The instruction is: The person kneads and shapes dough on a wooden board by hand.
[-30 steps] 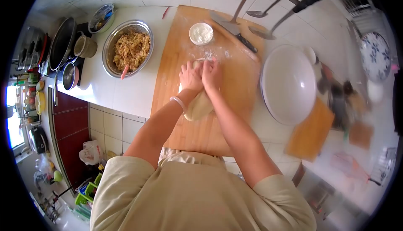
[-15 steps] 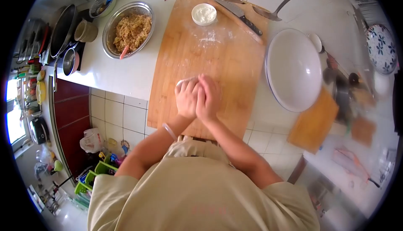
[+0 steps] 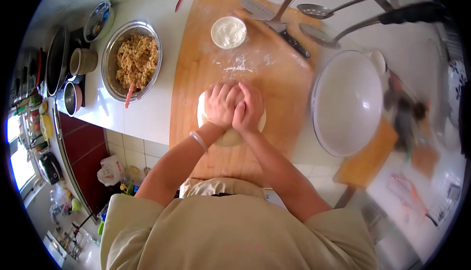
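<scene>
A pale, rounded lump of dough (image 3: 231, 138) lies on the wooden board (image 3: 196, 69), partly covered by both hands. My left hand (image 3: 220, 104), below a light bangle on the wrist, presses on the dough with curled fingers. Against it my right hand (image 3: 249, 108) is closed and bears on the dough too, its thumb side touching the left hand. Beyond them are a smear of loose flour (image 3: 239, 66) and a small white bowl of flour (image 3: 228, 32).
A steel bowl (image 3: 158, 59) of minced filling stands left of the board. At the back right lie a rolling pin (image 3: 274, 42) and a knife (image 3: 293, 42), with hanging utensils (image 3: 316, 11) above. A large white basin (image 3: 347, 103) sits to the right.
The dough, earlier almost wholly hidden beneath my hands, now shows on both sides and toward me. My hands remain together on it. The camera view has shifted, bringing the back utensils closer.
</scene>
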Tool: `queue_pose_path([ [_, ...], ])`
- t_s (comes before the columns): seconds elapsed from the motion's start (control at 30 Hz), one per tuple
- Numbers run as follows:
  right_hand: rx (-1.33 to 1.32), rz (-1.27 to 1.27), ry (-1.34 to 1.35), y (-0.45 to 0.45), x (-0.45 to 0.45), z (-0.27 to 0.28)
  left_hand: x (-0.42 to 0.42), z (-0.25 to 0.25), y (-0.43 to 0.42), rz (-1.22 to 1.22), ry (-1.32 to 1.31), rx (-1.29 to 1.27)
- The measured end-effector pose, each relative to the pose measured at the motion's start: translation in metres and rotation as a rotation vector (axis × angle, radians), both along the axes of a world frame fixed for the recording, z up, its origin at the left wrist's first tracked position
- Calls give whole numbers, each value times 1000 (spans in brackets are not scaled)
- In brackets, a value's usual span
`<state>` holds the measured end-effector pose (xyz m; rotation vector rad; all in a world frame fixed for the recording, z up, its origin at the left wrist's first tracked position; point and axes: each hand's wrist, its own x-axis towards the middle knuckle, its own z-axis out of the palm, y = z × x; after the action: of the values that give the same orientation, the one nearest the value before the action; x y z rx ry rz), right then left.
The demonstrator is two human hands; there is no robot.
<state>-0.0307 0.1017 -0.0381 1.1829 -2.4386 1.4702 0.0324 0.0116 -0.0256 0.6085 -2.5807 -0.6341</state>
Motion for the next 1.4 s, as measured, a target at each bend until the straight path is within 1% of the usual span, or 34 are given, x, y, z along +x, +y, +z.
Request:
queue_pose_path([
  [0.03,-4,-48,-10,-7,-6,-2,-7,-9,-4,16,-86,26],
  [0.07,14,-145,62,-14,-11,-8,-13,-26,-8,72,-144,48],
  [0.1,2,-149,81,-21,-16,-9,-20,-31,-13,69,-125,38],
  [0.13,79,-187,-25,-27,-20,-10,-25,-33,-16,78,-122,107],
  [0.17,157,-229,-131,-28,-21,-8,-28,-30,-17,82,-120,177],
  [0.2,152,-235,-119,-26,-22,-5,-30,-19,-16,76,-107,174],
  [0.27,0,-250,-208,-21,-18,0,-32,11,-19,160,-418,203],
  [0.3,1,-241,-211,-12,-10,17,-29,23,-24,170,-420,204],
  [0.33,-122,-170,-427,-2,-1,45,-23,32,-32,188,-349,385],
  [0.37,-231,-109,-664,15,17,63,-5,32,-24,208,-298,577],
  [0.4,-235,-182,-730,19,28,64,13,31,-2,176,-242,447],
  [0.43,-228,-185,-743,27,39,56,31,30,20,152,-189,308],
  [0.47,-35,-156,-515,38,51,46,50,29,41,140,-138,164],
  [0.5,151,-123,-282,48,61,41,66,21,53,120,-107,109],
  [0.57,132,-15,-41,71,84,48,92,30,78,125,21,49],
  [0.63,110,113,81,96,94,28,119,-2,100,94,142,-18],
  [0.67,109,131,115,104,96,17,123,-14,105,93,134,-16],
  [0.7,110,150,148,106,93,13,123,-19,107,89,155,-83],
  [0.73,112,172,152,105,86,6,119,-26,104,83,177,-151],
  [0.77,117,174,143,103,77,-2,114,-35,100,83,169,-146],
  [0.9,113,214,155,80,40,-4,82,-35,72,34,162,-145],
  [0.97,127,218,153,66,23,-2,62,-23,59,34,86,-116],
  [1.03,53,184,109,49,5,-2,41,-16,43,29,100,-72],
  [1.1,35,132,144,32,-9,-3,22,-18,28,-4,105,15],
  [1.17,6,-25,99,20,-19,-7,5,-23,15,4,95,15],
  [1.2,0,-37,122,13,-23,-9,-5,-25,9,21,72,18],
  [1.27,178,-249,-17,2,-28,-9,-25,-18,-1,26,72,19],
  [1.3,175,-261,3,0,-32,-10,-34,-9,-5,56,106,-77],
  [1.33,227,-258,-119,-3,-36,-7,-36,5,-5,93,139,-174],
  [1.37,277,-244,-243,-4,-36,-5,-30,18,-3,98,157,-178],
  [1.4,143,-220,-414,0,-29,6,-20,35,-1,24,-48,-126],
])
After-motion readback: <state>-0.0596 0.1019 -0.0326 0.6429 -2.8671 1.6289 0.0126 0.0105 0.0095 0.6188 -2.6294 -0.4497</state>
